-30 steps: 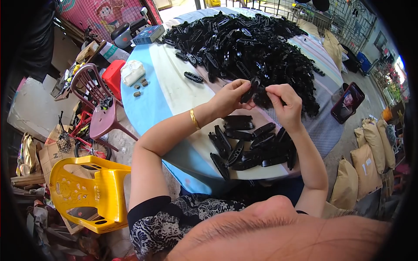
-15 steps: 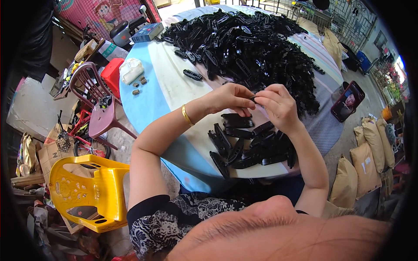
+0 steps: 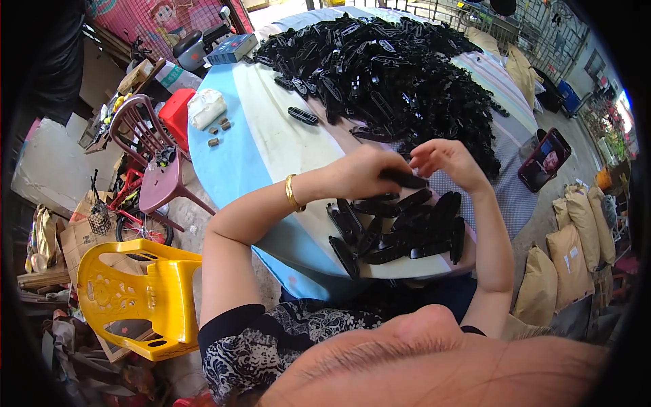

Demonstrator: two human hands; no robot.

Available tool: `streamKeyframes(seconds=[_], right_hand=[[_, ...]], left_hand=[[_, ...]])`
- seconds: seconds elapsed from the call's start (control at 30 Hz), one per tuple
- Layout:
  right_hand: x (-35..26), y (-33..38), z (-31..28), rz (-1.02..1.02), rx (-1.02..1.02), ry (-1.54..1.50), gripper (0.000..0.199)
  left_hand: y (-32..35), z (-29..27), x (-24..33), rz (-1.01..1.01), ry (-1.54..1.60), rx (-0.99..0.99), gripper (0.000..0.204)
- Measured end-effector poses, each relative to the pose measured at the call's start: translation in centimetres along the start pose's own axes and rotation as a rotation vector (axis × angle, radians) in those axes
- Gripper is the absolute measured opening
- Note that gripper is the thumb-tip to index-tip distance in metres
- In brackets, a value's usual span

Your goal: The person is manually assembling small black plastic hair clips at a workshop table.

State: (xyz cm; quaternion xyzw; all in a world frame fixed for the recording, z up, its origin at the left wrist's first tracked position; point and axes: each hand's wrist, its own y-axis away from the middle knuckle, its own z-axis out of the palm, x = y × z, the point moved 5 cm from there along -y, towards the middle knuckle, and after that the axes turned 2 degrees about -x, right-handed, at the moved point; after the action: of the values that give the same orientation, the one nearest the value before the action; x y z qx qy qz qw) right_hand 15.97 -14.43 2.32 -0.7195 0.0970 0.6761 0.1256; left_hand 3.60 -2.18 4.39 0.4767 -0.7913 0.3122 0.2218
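My left hand point(image 3: 369, 173), with a gold bangle at the wrist, is closed on a long black plastic piece point(image 3: 408, 180) whose end pokes out past the fingers. Just beyond it, my right hand point(image 3: 453, 163) is raised, its bent fingers apart and nothing visible in them. Below both hands, near the front edge of the table, lies a loose group of similar black oblong pieces point(image 3: 390, 252). Farther back a large heap of black plastic parts point(image 3: 386, 81) spreads over the table. One slotted black part point(image 3: 302, 116) lies by itself left of the heap.
A striped cloth point(image 3: 271, 142) covers the round table. On it are a white packet point(image 3: 206, 108), small brown bits point(image 3: 213, 142) and a blue box point(image 3: 232, 49). At the right edge a phone point(image 3: 544, 160) stands propped. A yellow chair point(image 3: 163, 298) and full sacks point(image 3: 536, 285) flank the table.
My hands have come apart from their pinch together. The left has lowered toward the near group with a black piece in it, and the right has shifted slightly right, fingers loosened.
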Motion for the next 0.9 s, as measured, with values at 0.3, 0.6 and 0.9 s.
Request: streamKeyframes(seconds=[0.3,0.6,0.9], right_hand=[[0.8,-0.7,1.9,-0.331,0.350,1.335,0.017],[-0.4,-0.1,1.8,-0.459,0.495,1.154,0.006],[1.0,-0.5,-0.1,-0.234,0.557,0.334,0.012]], left_hand=[[0.0,-5.3,-9.9,-0.221,-0.579,0.301,0.024],[-0.2,-3.1,-9.5,-0.250,-0.512,0.183,0.029],[-0.3,-2.6,-7.4,-0.312,0.064,0.338,0.025]])
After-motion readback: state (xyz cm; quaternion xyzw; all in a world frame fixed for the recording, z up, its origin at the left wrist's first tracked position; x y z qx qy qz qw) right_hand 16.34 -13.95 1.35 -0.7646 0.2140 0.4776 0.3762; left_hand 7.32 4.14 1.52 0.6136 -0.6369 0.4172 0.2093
